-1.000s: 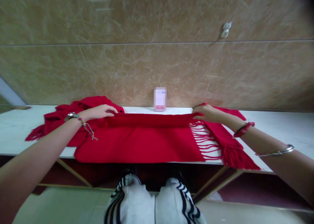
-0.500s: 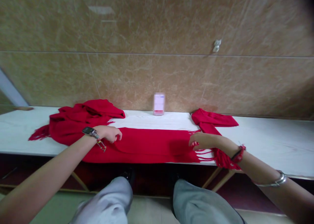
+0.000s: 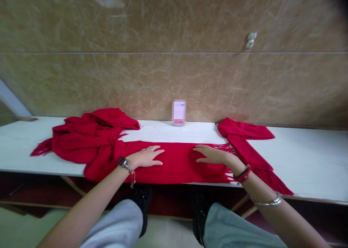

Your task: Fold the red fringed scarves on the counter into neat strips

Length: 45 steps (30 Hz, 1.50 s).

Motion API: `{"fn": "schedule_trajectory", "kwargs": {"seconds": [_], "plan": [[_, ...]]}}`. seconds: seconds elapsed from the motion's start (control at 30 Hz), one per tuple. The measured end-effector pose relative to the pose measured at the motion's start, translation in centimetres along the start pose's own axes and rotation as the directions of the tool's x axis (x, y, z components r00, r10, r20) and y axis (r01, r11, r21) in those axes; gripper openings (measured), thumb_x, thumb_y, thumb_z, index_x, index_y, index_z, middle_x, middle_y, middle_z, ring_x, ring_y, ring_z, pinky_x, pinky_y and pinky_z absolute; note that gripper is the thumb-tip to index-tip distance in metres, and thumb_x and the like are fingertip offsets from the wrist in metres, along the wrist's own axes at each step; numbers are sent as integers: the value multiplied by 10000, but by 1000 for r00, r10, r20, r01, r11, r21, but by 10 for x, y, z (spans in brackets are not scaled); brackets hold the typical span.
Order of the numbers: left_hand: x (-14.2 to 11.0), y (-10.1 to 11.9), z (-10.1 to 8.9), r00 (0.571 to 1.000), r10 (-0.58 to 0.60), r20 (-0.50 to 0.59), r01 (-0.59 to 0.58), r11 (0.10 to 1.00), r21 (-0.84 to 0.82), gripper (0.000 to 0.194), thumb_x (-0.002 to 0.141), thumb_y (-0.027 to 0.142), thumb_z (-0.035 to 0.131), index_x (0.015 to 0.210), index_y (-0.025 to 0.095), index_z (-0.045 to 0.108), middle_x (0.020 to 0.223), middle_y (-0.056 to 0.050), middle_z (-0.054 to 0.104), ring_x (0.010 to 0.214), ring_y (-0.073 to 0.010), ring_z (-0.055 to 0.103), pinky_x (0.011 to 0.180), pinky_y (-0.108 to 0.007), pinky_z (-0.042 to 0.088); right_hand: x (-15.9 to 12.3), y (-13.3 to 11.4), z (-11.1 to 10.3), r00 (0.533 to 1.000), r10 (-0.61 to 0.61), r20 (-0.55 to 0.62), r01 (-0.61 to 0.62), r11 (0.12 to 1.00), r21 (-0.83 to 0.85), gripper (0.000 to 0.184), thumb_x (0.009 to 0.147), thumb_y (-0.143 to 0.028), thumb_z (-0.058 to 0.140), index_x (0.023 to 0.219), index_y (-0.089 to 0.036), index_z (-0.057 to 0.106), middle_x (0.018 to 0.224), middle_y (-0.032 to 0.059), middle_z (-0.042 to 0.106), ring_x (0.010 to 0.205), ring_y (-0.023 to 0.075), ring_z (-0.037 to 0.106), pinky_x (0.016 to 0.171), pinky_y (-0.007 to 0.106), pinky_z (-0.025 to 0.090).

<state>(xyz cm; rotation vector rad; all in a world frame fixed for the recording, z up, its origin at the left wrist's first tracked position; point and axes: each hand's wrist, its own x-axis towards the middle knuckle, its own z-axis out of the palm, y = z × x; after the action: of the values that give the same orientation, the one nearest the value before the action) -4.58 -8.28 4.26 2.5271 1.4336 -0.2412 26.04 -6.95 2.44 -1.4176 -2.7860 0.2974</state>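
A red fringed scarf lies folded into a long narrow band along the front edge of a white table. My left hand rests flat on the band's left half, fingers stretched out toward the middle. My right hand lies flat on the right half, fingers pointing left, beside the fringe. Both palms press down on the cloth and hold nothing. Bracelets sit on both wrists.
A bunched heap of red scarf lies on the table at the left. Another red scarf trails from the back right down over the front edge. A small pink box stands against the marble wall.
Both hands have drawn the scarf's far edge toward me, folding it into a narrower band, then let go. They moved inward and now lie flat on the cloth.
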Motion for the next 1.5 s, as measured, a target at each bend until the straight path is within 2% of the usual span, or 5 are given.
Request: {"fn": "schedule_trajectory", "kwargs": {"seconds": [0.27,0.53,0.83,1.27,1.5], "plan": [[20,-4,-9,996,-39,83,43,998,-41,712,779,521,504,1387,245,256,1472,-97,164,1324,-278,196,1034,-380,248,21,27,10,1000,22,18,-23,999,42,597,806,-413,475,1315,-107,410,1365,140,394,1253,246,363,1046,375,297],[33,-8,-2,998,-61,-32,61,998,-6,616,859,505,403,1378,201,270,1464,-130,172,1325,-281,189,1034,-407,232,39,54,26,983,61,-172,-61,998,6,500,845,-338,412,1298,-126,418,1355,152,407,1243,246,379,1029,412,314],[19,11,-13,962,254,-102,-231,954,193,315,808,250,512,1118,192,526,1132,-84,533,1049,-212,509,886,-284,390,10,-2,-16,988,-132,-77,133,991,3,326,790,-267,512,1087,-170,607,1106,107,613,1016,229,566,900,356,441],[12,26,-17,975,220,-40,-204,948,246,355,661,34,476,974,198,511,1003,-55,567,953,-202,538,793,-278,427,-12,-17,-7,989,-133,-68,120,978,-171,516,701,-32,425,1185,-172,536,1147,104,602,1013,220,575,848,323,459],[18,21,-15,976,189,-106,-154,949,276,299,701,8,414,910,183,536,918,-59,590,827,-189,563,716,-274,432,-11,-18,-6,981,-130,-142,90,961,-260,330,754,-14,401,985,-152,592,975,98,631,897,176,597,766,250,451]]}}
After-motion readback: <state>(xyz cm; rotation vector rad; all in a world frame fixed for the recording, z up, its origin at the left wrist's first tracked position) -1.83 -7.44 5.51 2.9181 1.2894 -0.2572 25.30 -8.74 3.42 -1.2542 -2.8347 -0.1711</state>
